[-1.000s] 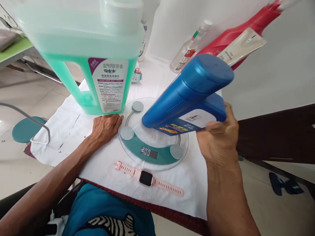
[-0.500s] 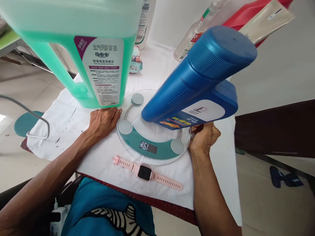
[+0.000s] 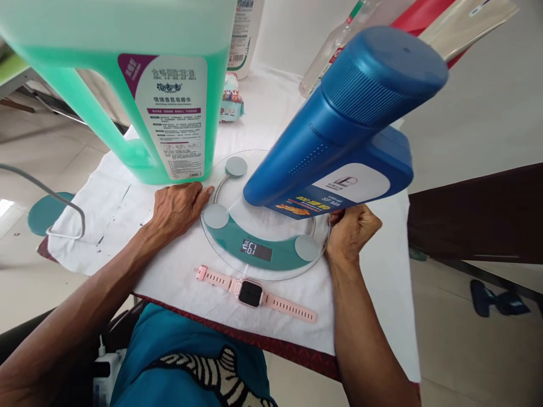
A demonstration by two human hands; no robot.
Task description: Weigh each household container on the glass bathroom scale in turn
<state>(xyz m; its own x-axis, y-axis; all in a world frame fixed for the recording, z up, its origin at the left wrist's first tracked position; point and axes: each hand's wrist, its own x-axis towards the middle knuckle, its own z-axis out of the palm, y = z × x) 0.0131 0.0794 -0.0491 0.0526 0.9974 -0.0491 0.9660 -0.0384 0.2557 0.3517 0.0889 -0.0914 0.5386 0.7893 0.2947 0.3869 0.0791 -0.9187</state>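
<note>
A round glass scale [image 3: 254, 272] with a teal band and a lit digit display [image 3: 257, 249] lies on the white cloth. A blue bottle [image 3: 305, 152] with a ribbed cap stands on it, looming toward me. My left hand [image 3: 178, 206] rests curled on the cloth at the scale's left edge, its thumb side close to the rim, just in front of a big jug of green liquid [image 3: 216, 113]. At the right rim, partly behind the bottle, my right hand [image 3: 353, 232] is closed like a fist. A pink smartwatch [image 3: 250, 293] lies flat nearest me.
Behind stand a white bottle [image 3: 246, 39], a small teal packet [image 3: 231, 102], a clear glass bottle [image 3: 326, 59] and a beige tube [image 3: 470, 25]. A grey cable [image 3: 51, 186] curves over the left side. Dark slippers [image 3: 498, 298] lie on the floor at right.
The camera view has shifted slightly. Both hands, the scale, the blue bottle and the watch keep their places relative to one another.
</note>
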